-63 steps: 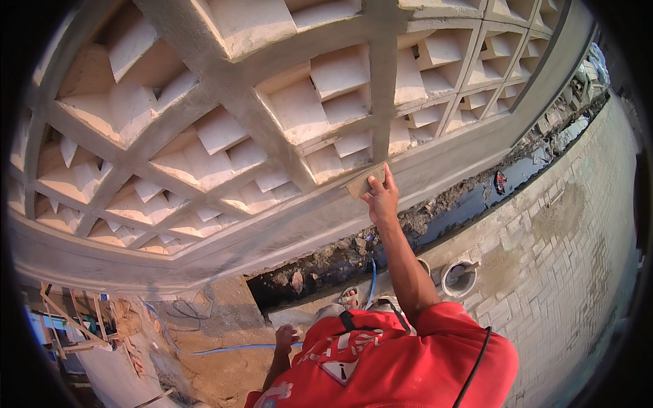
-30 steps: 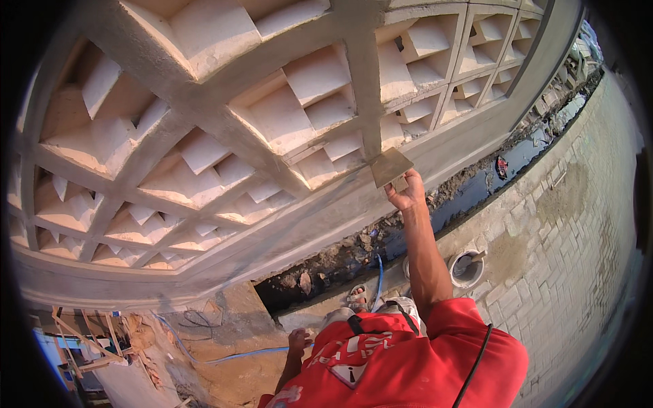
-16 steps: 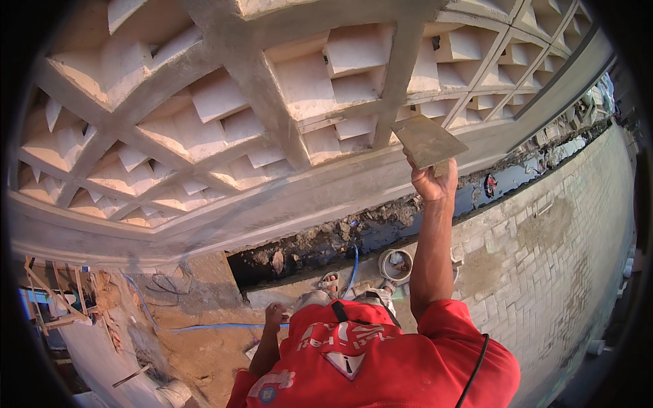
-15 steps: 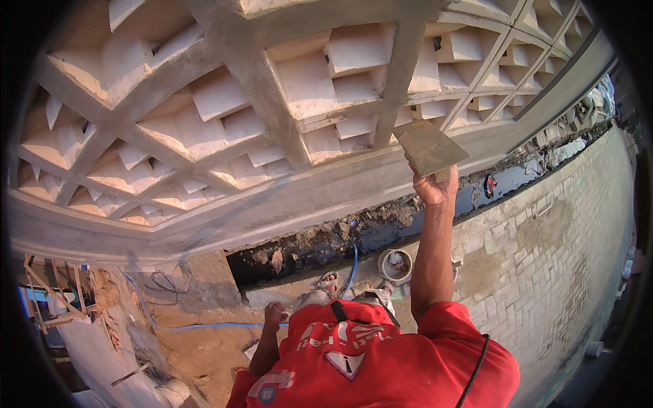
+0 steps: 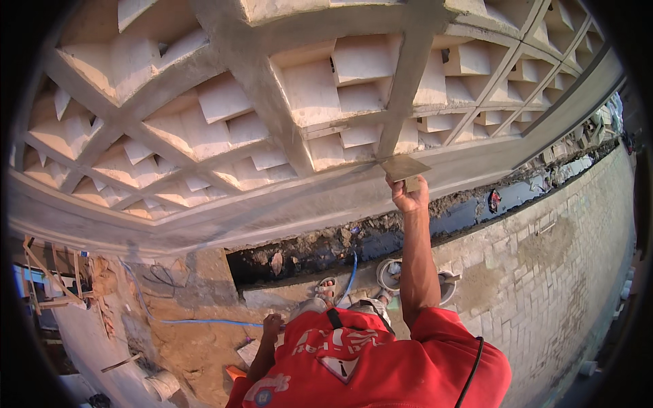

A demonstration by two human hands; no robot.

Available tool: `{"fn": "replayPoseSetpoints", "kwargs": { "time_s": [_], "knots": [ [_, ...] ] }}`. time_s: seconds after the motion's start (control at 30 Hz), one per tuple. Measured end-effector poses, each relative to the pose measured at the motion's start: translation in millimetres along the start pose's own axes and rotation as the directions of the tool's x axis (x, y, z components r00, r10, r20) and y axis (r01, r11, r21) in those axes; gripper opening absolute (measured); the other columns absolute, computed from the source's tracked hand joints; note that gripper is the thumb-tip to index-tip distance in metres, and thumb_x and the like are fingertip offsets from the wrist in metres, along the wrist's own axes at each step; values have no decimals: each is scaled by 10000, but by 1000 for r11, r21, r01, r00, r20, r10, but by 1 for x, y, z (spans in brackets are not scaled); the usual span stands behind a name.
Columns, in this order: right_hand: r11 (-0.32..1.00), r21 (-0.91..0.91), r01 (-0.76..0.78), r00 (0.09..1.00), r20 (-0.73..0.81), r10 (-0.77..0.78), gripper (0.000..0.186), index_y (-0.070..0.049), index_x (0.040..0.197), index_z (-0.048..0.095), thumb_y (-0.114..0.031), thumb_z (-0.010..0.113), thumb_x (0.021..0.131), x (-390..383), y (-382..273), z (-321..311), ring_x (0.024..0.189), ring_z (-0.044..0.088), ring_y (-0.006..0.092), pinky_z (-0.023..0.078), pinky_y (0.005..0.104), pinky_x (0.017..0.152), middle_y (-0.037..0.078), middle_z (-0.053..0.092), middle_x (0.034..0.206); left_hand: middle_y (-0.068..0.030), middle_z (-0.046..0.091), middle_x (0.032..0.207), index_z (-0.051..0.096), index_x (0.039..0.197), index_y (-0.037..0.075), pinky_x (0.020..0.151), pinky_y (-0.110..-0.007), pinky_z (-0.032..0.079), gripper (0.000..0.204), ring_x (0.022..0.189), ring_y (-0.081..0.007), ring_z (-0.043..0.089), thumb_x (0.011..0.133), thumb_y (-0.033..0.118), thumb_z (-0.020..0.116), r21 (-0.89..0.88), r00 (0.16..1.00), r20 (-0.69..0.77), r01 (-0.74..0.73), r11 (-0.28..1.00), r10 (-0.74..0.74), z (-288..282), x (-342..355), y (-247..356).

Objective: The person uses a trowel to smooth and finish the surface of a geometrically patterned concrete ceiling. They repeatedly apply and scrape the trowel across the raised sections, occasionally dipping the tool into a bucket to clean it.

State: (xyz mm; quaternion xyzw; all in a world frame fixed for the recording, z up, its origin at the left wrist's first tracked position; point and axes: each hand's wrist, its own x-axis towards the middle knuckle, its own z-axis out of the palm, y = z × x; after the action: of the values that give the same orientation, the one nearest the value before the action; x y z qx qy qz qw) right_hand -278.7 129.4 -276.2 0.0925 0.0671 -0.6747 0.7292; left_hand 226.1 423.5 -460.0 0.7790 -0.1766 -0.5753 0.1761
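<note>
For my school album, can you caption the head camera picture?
The right hand holds a flat tool by a patterned wall.

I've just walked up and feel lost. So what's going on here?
Someone in a red shirt holds a flat trowel-like plate in the right hand, up close to the patterned wall; whether it touches is unclear. The left hand is low at their side. A dark ditch runs along the wall's foot, and two buckets stand nearby.

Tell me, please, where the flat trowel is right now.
In the head view, right of centre, the flat trowel is in the right hand, by the wall's plain lower band.
</note>
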Motion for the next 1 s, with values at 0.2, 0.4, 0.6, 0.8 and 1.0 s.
{"fn": "replayPoseSetpoints", "kwargs": {
  "time_s": [0.2, 0.4, 0.6, 0.8, 1.0],
  "knots": [
    [996, 88, -20, 999, 51, 15, 282, 50, 1051, 524, -149, 409, 888, 1, 8, 35, 791, 553, 277, 589, 303, 599, 197, 531, 965, -142, 600, 899, 518, 1097, 52, 490, -324, 490, 299, 603, -222, 602, 878, 255, 500, 30, 997, 68, -36, 999, 34, 2, 6, 9],
    [997, 65, 31, 999, 17, -32, 281, 58, 1041, 522, -144, 396, 892, -14, 18, 120, 747, 553, 270, 580, 275, 592, 188, 528, 929, -117, 593, 789, 523, 1041, 49, 426, -291, 469, 249, 498, -204, 578, 860, 220, 520, -50, 988, 72, -136, 989, 139, 12, 34, 16],
    [1000, 8, 7, 948, 317, -9, 290, 59, 1067, 502, -155, 487, 873, -52, 19, 180, 742, 553, 252, 573, 287, 567, 194, 504, 968, -121, 577, 787, 513, 1045, 34, 438, -309, 480, 265, 510, -199, 570, 865, 227, 531, -69, 981, 150, -112, 991, 121, 27, 46, 30],
    [798, -273, 538, 841, 104, -532, 325, 26, 1121, 491, -195, 491, 882, -93, 24, 131, 727, 594, 217, 539, 321, 548, 151, 567, 956, -119, 576, 782, 518, 1020, 39, 423, -311, 476, 252, 514, -201, 555, 845, 218, 552, -86, 993, 95, -63, 994, 71, 27, 37, 35],
    [691, -452, 565, 825, 295, -482, 338, -4, 1098, 557, -249, 482, 878, -72, 2, 50, 812, 623, 262, 544, 384, 717, 117, 623, 977, -137, 584, 835, 514, 1071, 32, 438, -330, 489, 292, 520, -220, 570, 854, 226, 532, 81, 938, 241, -274, 958, 248, 8, 81, 9]
  ]
}}
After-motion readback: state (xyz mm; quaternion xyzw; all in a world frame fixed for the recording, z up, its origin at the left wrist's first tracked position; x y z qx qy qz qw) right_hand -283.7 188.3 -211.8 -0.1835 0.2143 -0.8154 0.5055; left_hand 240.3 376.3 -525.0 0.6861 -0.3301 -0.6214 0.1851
